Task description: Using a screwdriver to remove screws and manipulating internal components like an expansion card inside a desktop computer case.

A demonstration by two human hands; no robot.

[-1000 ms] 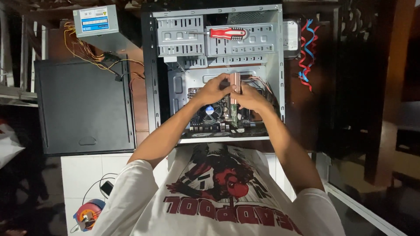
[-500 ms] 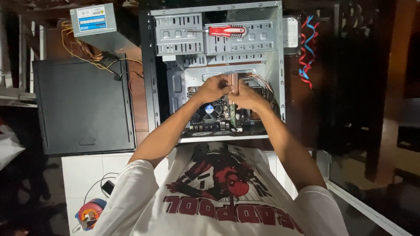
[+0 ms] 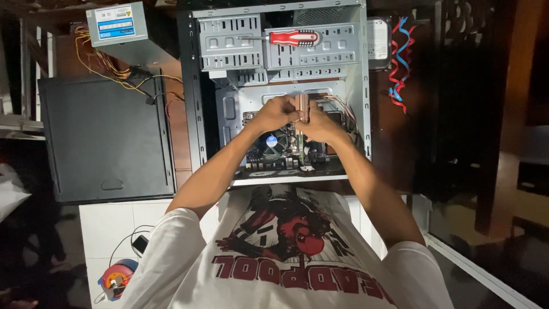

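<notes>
Head cam looks straight down into an open computer case lying on its side on the bench, and everything else is easiest placed relative to that case. Both hands are inside it, over the motherboard. The left hand and right hand are pressed in from either side of a small upright pinkish-copper part, could be a stick or a heatsink, too small to say. Each grip is narrow, fingers curled tight on that part, knuckles nearly touching each other. Just below the hands you can see the round CPU fan. A red-handled screwdriver lies across the drive bays at the far end of the case. Left of the case sits the removed black side panel, and beyond that corner a grey power supply with yellow wires trailing toward the case.
</notes>
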